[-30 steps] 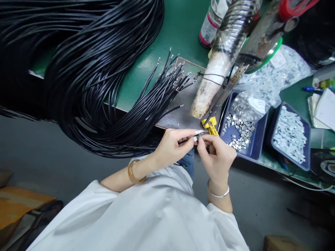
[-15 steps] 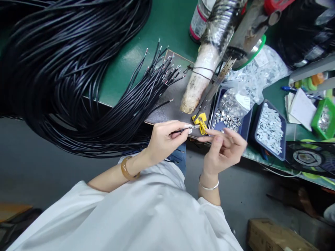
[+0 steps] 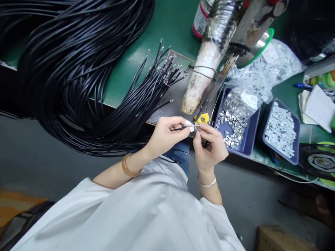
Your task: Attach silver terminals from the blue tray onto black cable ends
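Note:
My left hand [image 3: 167,136] is closed in a pinch on a thin black cable [image 3: 178,129], and a white wrap covers one fingertip. At the cable's pale, narrow tip [image 3: 195,128], the thumb and forefinger of my right hand [image 3: 210,146] pinch together. Fine detail between those fingertips is too small to make out. Just behind the right fingers lies a yellow piece [image 3: 203,118], partly covered. A large bundle of black cables [image 3: 123,122] runs along my left, its stripped ends fanned over a dark board [image 3: 178,94].
A wrapped post [image 3: 195,87] slants over the board beside a metal tool [image 3: 213,92]. On the right, a blue tray [image 3: 247,143] holds small metal pieces, and another tray [image 3: 297,153] holds pale flat pieces. Plastic bags [image 3: 280,62] and a can [image 3: 200,21] stand farther back.
My right hand has moved left from beside the yellow piece, and its spread fingers have closed at the cable tip. My left hand still holds the cable. The view has shifted slightly.

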The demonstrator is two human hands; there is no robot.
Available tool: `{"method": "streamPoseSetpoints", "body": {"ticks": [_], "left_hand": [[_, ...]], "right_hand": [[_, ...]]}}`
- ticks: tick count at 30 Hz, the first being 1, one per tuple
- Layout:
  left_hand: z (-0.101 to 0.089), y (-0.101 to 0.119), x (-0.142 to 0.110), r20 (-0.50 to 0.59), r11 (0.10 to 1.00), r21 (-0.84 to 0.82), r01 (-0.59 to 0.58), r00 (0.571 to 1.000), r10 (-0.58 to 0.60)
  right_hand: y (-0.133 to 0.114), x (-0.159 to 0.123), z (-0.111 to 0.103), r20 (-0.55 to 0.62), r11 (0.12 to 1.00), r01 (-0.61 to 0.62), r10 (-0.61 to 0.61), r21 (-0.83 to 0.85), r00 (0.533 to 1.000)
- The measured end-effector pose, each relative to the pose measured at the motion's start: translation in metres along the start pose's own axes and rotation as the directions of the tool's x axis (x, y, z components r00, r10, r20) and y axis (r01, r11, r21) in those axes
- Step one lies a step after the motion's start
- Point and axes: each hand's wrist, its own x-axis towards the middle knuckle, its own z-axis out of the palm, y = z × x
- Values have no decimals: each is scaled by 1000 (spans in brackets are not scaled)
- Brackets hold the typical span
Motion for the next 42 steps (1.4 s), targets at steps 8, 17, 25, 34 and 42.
{"method": "streamPoseSetpoints", "body": {"ticks": [8, 17, 25, 34, 42], "left_hand": [[-2, 2, 0, 47, 1000, -10, 14, 999, -13], [-2, 1, 3, 39, 999, 4, -34, 999, 34], [-2, 2, 1, 51, 995, 97, -11, 999, 6], [-5, -1, -3, 95, 962, 237, -137, 989, 118], [-5, -2, -10, 65, 812, 419, -406, 905, 419]], "right_hand": [[2, 0, 0, -8, 998, -57, 57, 39, 998], [4, 0, 3, -20, 993, -52, 55, 103, 998], [1, 5, -7, -3, 999, -35, 35, 8, 999], [0, 18, -14, 287, 974, 145, -91, -171, 953], [-4, 13, -9, 174, 995, -95, 89, 26, 981]]}}
